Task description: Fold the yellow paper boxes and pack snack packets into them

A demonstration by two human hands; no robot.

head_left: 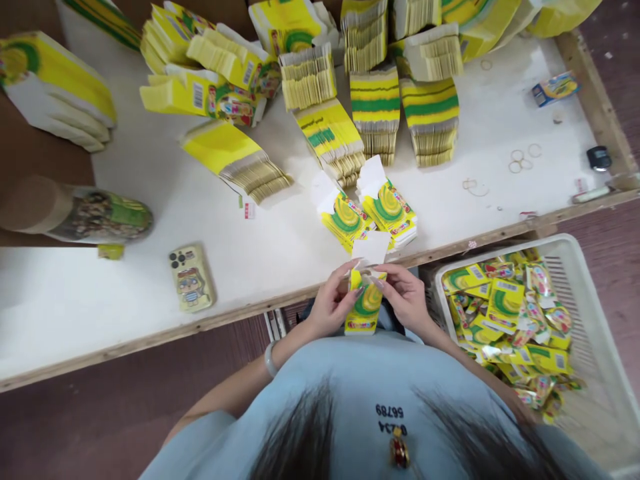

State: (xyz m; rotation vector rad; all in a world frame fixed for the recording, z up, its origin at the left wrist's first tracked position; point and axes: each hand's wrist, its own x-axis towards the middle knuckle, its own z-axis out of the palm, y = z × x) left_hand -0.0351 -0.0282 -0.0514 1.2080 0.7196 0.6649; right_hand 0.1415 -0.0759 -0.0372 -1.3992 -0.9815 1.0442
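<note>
Between my hands, near my chest and just below the table's front edge, is a small yellow and green carton [366,308] with its white top flap [371,248] standing up. My left hand [333,299] grips its left side, thumb on the printed front. On the right side, my right hand [404,293] pinches the carton near its opening, thumb and fingers closed. What lies inside the carton cannot be made out. Just beyond my hands, two small stacks of like cartons, a left stack [346,219] and a right stack [391,208], rest on the table with white flaps pointing away.
Bundles of flat cartons [375,107] line the back of the white table [260,260]. A phone [191,277] and a jar [100,213] lie left. Rubber bands [520,160] and a blue box [556,89] are right. A white basket [590,320] of packed cartons stands lower right.
</note>
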